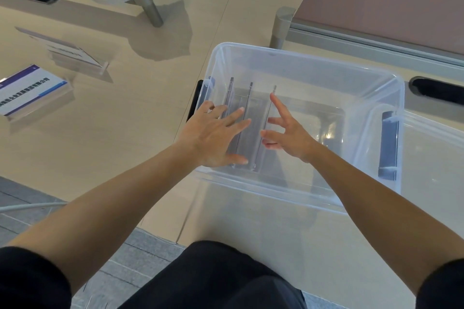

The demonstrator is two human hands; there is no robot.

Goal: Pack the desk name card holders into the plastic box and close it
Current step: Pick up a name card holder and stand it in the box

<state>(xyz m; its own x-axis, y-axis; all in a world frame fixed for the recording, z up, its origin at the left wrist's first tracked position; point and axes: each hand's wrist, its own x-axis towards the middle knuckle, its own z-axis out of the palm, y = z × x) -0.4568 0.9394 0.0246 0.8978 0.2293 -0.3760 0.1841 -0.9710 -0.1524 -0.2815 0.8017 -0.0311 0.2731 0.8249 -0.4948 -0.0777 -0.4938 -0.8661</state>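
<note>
Both hands inside the clear plastic box (313,65) on the desk (125,148), left hand (213,135) fingers spread over three upright card holders (247,123), right hand (288,135) fingers splayed beside them, gripping nothing, two more holders (32,88) lying out on the left, lid (431,158) lying to the right.

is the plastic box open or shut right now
Open. The plastic box has no lid on; both hands reach in from above, and its lid lies beside it.
</note>
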